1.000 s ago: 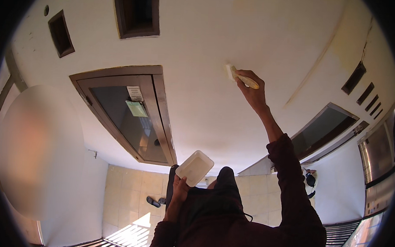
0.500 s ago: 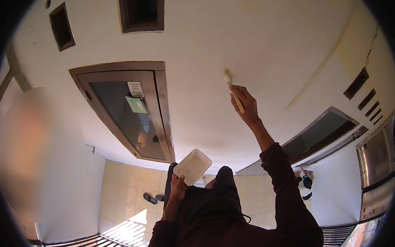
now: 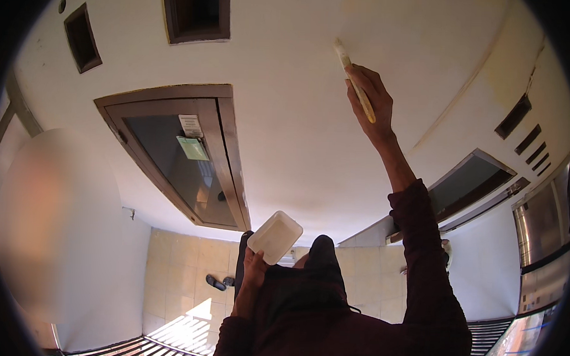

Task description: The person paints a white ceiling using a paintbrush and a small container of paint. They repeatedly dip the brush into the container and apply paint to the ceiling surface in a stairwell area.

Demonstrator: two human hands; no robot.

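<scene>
My right hand (image 3: 372,99) grips a paintbrush with a pale yellow handle (image 3: 365,105), raised high on the off-white wall (image 3: 299,134). The brush head (image 3: 340,48) is at the wall surface, though I cannot tell whether it touches. Low in the view, my left hand (image 3: 253,268) holds a shallow white rectangular tray (image 3: 277,234) by its near left corner, in front of my dark-clad legs. The tray shows a pale inside; its contents are too faint to make out.
A brown-framed glass door or window (image 3: 154,148) is at left, small openings (image 3: 83,36) above it, a long window (image 3: 467,184) at right. Below lie a tiled floor (image 3: 178,268), sandals (image 3: 216,283) and black bars (image 3: 486,336). A blurred patch covers the far left.
My right hand with the brush first dropped slightly, then rose higher up the wall, the brush head pointing upward now. My left hand still holds the tray, which shifts slightly with the view.
</scene>
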